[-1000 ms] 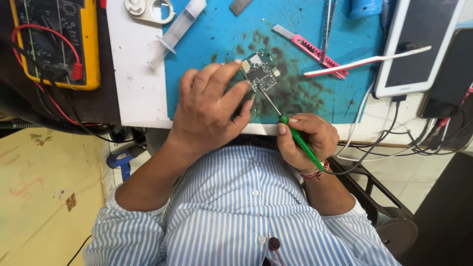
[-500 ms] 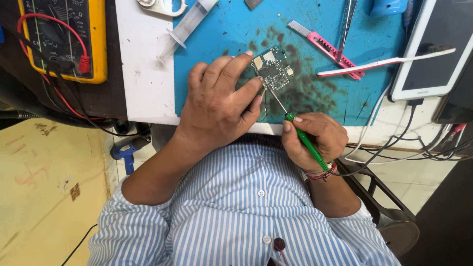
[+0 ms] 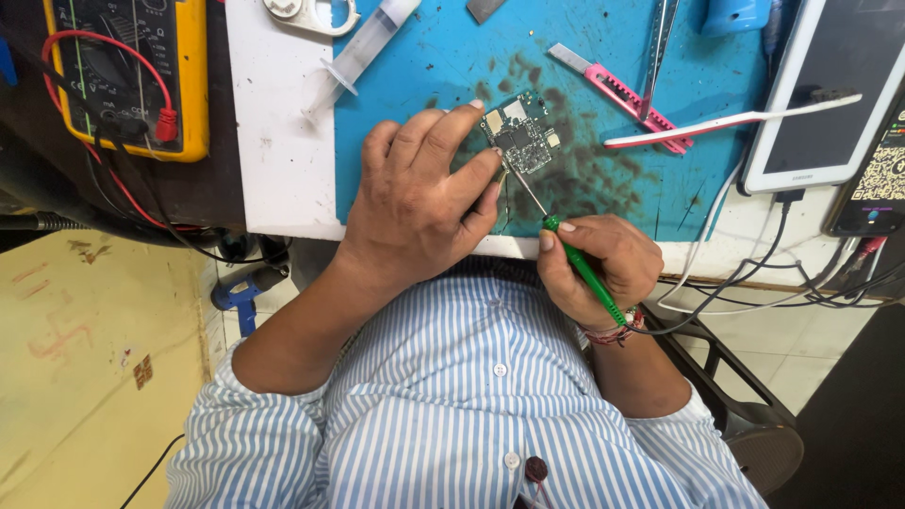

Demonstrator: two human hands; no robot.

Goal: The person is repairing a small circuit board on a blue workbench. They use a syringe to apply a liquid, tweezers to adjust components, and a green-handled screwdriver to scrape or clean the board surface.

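A small dark circuit board [image 3: 519,139] lies on a stained blue work mat [image 3: 603,179]. My left hand [image 3: 419,203] rests on the mat with its fingertips pinning the board's left edge. My right hand [image 3: 599,269], at the table's near edge, grips a thin green-handled tool [image 3: 584,271]. The tool's metal shaft slants up and left, and its tip touches the lower edge of the board beside my left thumb.
A yellow multimeter [image 3: 132,75] with red and black leads sits far left. A syringe [image 3: 363,52], pink utility knife [image 3: 617,85], tweezers [image 3: 660,47] and white-pink stick [image 3: 731,121] lie on the mat. A white tablet [image 3: 830,94] and cables are at right.
Both hands and the board keep the same grip and pose; only the view has shifted slightly, so the scene sits a little lower and to the right in frame.
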